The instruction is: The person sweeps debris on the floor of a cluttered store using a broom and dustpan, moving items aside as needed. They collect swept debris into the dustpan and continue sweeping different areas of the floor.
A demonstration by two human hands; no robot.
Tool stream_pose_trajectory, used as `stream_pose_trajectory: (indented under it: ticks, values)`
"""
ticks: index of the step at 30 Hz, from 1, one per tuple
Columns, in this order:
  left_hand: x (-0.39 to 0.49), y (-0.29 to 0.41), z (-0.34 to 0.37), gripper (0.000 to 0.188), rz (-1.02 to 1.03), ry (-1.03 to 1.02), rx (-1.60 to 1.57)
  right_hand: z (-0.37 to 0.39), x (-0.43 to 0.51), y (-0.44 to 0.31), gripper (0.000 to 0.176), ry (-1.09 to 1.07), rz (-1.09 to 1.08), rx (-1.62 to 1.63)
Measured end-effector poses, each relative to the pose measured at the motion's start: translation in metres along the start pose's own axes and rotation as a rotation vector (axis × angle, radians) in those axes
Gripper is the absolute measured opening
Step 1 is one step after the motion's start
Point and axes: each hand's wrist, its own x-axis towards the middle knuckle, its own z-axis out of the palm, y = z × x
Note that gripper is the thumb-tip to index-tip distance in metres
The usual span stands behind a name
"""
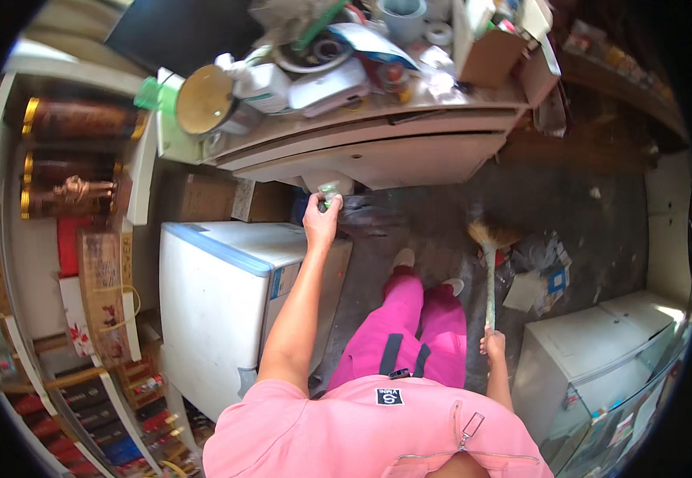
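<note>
Between its thumb and fingers, my left hand pinches a small crumpled piece of clear and green plastic. It reaches past the top of a white chest-like appliance, just below the edge of a cluttered desk. A pale rounded object under the desk is partly covered by the plastic. Low on the right, my right hand grips the handle of a straw broom. The broom's bristles rest on the dark floor, beside a heap of litter with paper and plastic in it.
The desk carries a round-lidded container, a grey plastic cup and an open cardboard box. Shelves with boxes and canisters line the left. A glass-fronted cabinet stands at the right.
</note>
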Motion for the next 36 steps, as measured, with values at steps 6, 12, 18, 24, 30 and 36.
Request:
stream_pose_trajectory:
  ticks: [6, 12, 18, 24, 30, 36]
  values:
    - [0.015, 0.049, -0.066, 0.043, -0.008, -0.120, -0.216, 0.019, -0.004, -0.019, 0.035, 0.000, 0.098, 0.076]
    - [0.022, 0.140, -0.048, 0.038, 0.363, -0.392, -0.490, 0.054, -0.017, -0.039, 0.031, 0.069, 0.093, 0.105]
    - [0.070, 0.295, -0.037, 0.052, 0.461, -0.238, -0.477, 0.084, -0.025, -0.045, 0.031, 0.032, 0.078, 0.128]
    - [0.035, 0.290, -0.064, 0.064, 0.390, -0.033, -0.737, 0.077, -0.039, -0.023, 0.029, -0.036, 0.080, 0.043]
    - [-0.021, 0.170, -0.084, 0.017, 0.413, -0.070, -0.757, 0.058, -0.055, -0.028, 0.029, -0.038, 0.134, -0.071]
    - [-0.025, -0.003, -0.050, 0.038, -0.014, 0.021, -0.440, 0.062, -0.062, -0.044, 0.025, -0.024, 0.163, -0.067]
